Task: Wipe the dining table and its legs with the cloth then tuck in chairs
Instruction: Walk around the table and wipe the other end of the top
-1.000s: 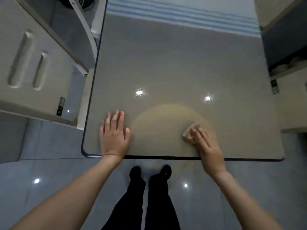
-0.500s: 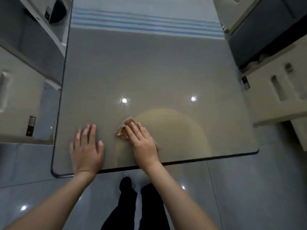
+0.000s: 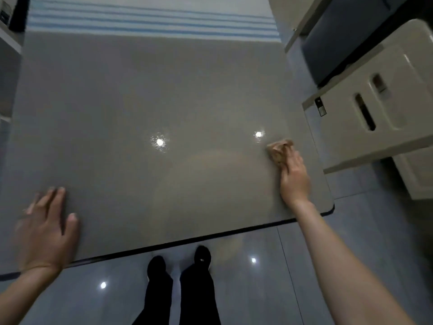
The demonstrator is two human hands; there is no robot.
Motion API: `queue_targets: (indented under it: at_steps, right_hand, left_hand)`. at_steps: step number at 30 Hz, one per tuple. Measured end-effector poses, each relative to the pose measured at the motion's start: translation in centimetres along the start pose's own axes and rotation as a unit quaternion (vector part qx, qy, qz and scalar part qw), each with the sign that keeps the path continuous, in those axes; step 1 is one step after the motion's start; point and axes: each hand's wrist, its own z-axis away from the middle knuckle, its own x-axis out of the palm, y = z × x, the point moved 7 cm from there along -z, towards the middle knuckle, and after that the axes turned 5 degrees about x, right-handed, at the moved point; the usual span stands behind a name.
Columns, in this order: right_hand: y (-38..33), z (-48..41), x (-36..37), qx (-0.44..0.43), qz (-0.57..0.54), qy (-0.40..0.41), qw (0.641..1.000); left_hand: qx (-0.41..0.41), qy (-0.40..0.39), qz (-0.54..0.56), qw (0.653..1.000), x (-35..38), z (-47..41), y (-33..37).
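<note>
**Top wipe under way, right side in hand**

The step is the first one: wiping the table (image 3: 140,90) top. The right hand (image 3: 294,178) lies flat, fingers stretched forward over a crumpled tan cloth (image 3: 277,150), pressing it to the glossy grey surface rather than gripping it. The cloth sits on the right side of the top, close to the right edge and about mid-depth, just near of a bright lamp glint. The left hand (image 3: 46,227) is spread open, palm down, at the near-left corner area and holds nothing. It is blurred, so I cannot tell whether it rests on the top or hovers just above it.

A cream chair (image 3: 375,113) stands just right of the table, pulled out and not tucked in. The table's legs are hidden under the top. A blue-striped band (image 3: 152,22) crosses the far edge; what it is I cannot tell.

By my reading the task is early — the far half of the top, the legs and the chair all remain. The next move likely calls for firm, even downward pressure while sweeping the cloth along the right edge and on toward the far side, with the free hand bracing the reach.
</note>
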Motion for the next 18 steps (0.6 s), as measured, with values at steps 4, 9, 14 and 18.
queue_targets:
  at_steps: [4,9,14,18]
  right_hand:
    - [5.7,0.7,-3.0,0.067,-0.01,0.063,0.996]
    - [0.0,7.1,0.9,0.061,-0.015,0.085,0.994]
    - [-12.9,13.2,7.0,-0.117,-0.017,0.003,0.993]
    - [-16.4,16.6,8.6,-0.175,-0.011,-0.068,0.982]
  left_hand:
    - [0.003,0.023,0.022,0.999,0.2,-0.2,-0.7]
    - [0.013,0.049,-0.046,0.998,-1.6,0.4,2.2]
    - [0.012,0.058,-0.066,0.996,-2.9,0.9,3.9]
    - [0.0,0.023,-0.072,0.997,-3.5,1.0,4.4]
